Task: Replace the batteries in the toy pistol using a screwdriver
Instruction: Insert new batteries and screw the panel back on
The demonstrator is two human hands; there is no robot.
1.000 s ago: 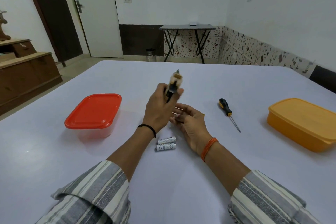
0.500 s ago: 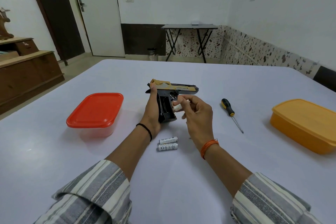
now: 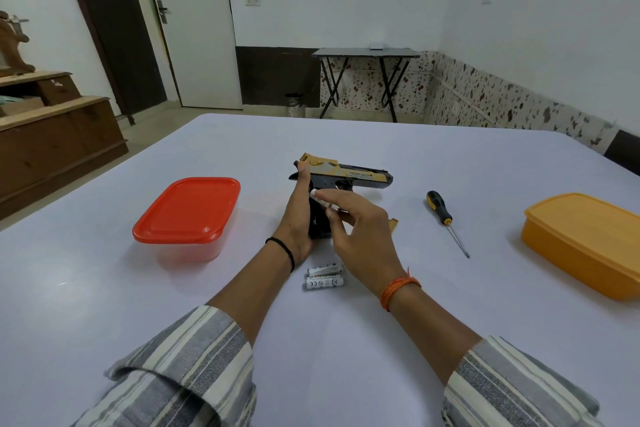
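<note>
While both hands grip the toy pistol (image 3: 346,177) and pinch a battery (image 3: 320,199), spare batteries (image 3: 323,276), screwdriver (image 3: 445,215) lie nearby.

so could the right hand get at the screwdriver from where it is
Probably yes: the screwdriver lies in the open on the table just right of the right hand, but that hand holds a battery.

left hand (image 3: 298,218) gripping, right hand (image 3: 360,232) apparently pinching

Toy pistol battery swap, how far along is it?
Done: screwdriver set down, cover piece off. In hand: left hand grips the toy pistol; right hand pinches a battery at the grip. Left: two batteries on the table, cover refitting.
</note>
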